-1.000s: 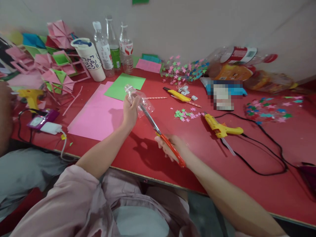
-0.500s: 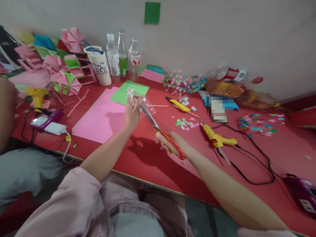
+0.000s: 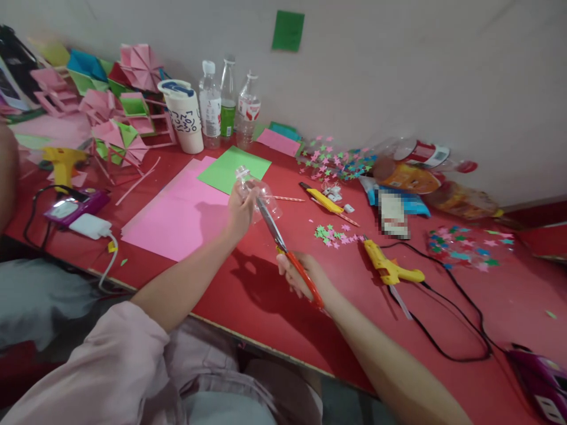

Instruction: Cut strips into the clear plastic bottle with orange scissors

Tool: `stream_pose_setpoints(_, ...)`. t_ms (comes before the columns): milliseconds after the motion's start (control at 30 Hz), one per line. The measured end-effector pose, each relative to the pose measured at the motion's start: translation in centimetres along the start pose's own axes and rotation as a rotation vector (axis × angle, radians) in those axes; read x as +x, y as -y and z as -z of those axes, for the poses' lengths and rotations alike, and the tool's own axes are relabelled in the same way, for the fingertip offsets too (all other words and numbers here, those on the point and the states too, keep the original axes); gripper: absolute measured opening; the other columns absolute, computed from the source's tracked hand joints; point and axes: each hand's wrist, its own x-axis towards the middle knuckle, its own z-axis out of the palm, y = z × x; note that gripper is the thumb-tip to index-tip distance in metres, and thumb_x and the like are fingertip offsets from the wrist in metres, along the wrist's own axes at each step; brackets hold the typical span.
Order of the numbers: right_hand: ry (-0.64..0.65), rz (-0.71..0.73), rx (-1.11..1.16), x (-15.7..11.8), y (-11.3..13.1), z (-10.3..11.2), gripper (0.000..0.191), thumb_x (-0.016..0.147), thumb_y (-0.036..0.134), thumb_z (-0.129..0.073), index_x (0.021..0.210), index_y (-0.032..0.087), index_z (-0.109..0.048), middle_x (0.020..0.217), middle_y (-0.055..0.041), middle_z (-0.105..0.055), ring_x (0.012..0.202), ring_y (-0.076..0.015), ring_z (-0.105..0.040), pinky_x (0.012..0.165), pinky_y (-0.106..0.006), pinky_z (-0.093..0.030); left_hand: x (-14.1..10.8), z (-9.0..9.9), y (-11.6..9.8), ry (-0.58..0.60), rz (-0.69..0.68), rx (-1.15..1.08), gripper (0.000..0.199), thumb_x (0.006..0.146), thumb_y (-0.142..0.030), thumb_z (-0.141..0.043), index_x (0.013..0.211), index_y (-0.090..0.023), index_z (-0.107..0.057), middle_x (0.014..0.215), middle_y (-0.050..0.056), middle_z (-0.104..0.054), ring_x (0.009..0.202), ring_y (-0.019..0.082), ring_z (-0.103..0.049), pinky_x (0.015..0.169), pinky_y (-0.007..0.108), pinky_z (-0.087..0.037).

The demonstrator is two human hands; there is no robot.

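While the left hand (image 3: 241, 208) pinches the clear plastic bottle piece (image 3: 267, 205) near its neck, the right hand (image 3: 301, 275) curls around the red handles of the scissors (image 3: 283, 247), whose blades reach the plastic. Both are raised over the red table (image 3: 266, 316). Beyond the left hand lie green paper (image 3: 234, 168) and pink paper (image 3: 170, 218); right of the scissors are small paper stars (image 3: 330, 235) and a yellow glue gun (image 3: 390, 265).

bottles (image 3: 228, 107) stand behind paper (image 3: 172, 215), right of tumbler (image 3: 185, 121)
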Motion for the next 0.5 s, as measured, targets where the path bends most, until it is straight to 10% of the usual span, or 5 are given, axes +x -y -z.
stream_pose_setpoints(500,0.086,0.079,0.083,0.5,-1.1,0.5,0.058,0.085,0.079,-0.052,0.068,0.023,-0.054,0.034,0.0117,-0.035,0.029,-0.0072,-0.036,0.059,-0.028,-0.055,-0.8,0.5,0.5,0.140,-0.035,0.135,0.013,0.089,-0.014,-0.064,0.093,-0.023,-0.057,0.085,0.000,-0.059,0.077,0.013,-0.059,0.079,0.033,-0.055)
